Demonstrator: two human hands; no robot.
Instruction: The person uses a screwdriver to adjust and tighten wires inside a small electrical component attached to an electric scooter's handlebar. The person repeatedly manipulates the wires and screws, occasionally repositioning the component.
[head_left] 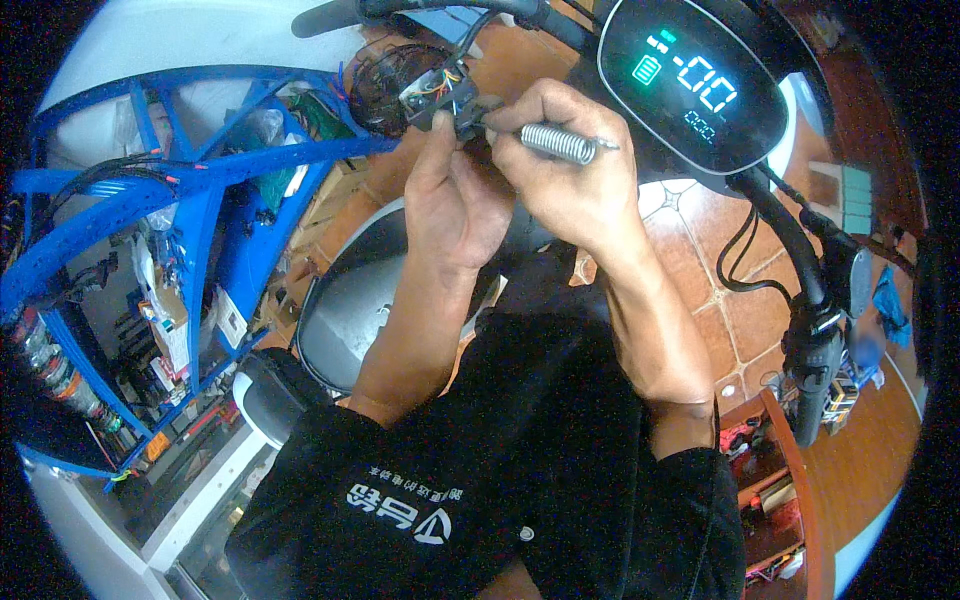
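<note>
A small dark housing [438,92] with thin coloured wires running into it is held in my left hand [452,200], the thumb pressed against its near side. My right hand [575,170] is closed, its thumb and forefinger brought up against the right side of that housing. A silver coil spring [556,142] with a narrow end sticks out to the right from the right hand's fingers. The tip between those fingers and the housing is too dark to make out. Both hands meet just left of the lit dashboard display [695,85].
Handlebars with a grip [808,375] curve down the right side. Blue metal shelving [205,220] with parts and bags stands at left. A grey-black scooter seat or bucket-like shell [345,300] is below my left forearm. A red-brown drawer unit [785,500] stands lower right on tiled floor [700,270].
</note>
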